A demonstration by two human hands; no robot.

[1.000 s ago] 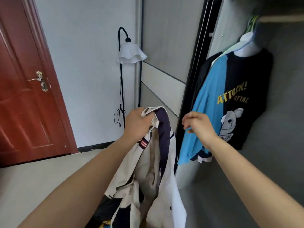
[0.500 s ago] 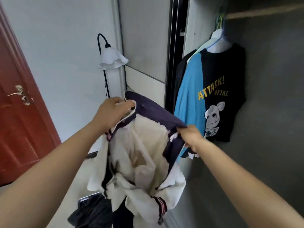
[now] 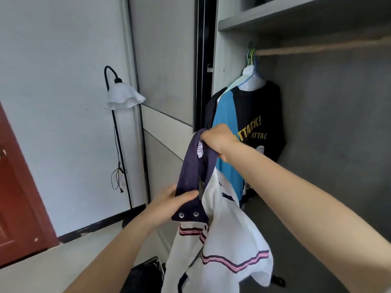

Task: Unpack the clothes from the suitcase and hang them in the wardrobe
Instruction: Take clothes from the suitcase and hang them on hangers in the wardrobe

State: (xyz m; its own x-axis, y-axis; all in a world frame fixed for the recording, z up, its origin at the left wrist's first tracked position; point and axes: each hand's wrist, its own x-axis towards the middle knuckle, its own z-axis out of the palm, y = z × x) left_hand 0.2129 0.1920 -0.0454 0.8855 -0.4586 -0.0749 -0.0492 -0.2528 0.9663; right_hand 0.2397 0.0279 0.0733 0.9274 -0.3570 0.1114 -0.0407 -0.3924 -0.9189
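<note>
Both hands hold the white shirt by its navy collar, centre frame, before the open wardrobe.
The right hand, mid-frame, has its fist curled round the collar's top. The left hand, lower and further left, pinches the collar's lower end just above two snap studs. The shirt body hangs toward bottom centre. A black printed T-shirt and a blue garment hang from the rail, upper right. There is a floor lamp left of centre, a red door at the left edge, and a dark case at bottom centre, mostly hidden.
</note>
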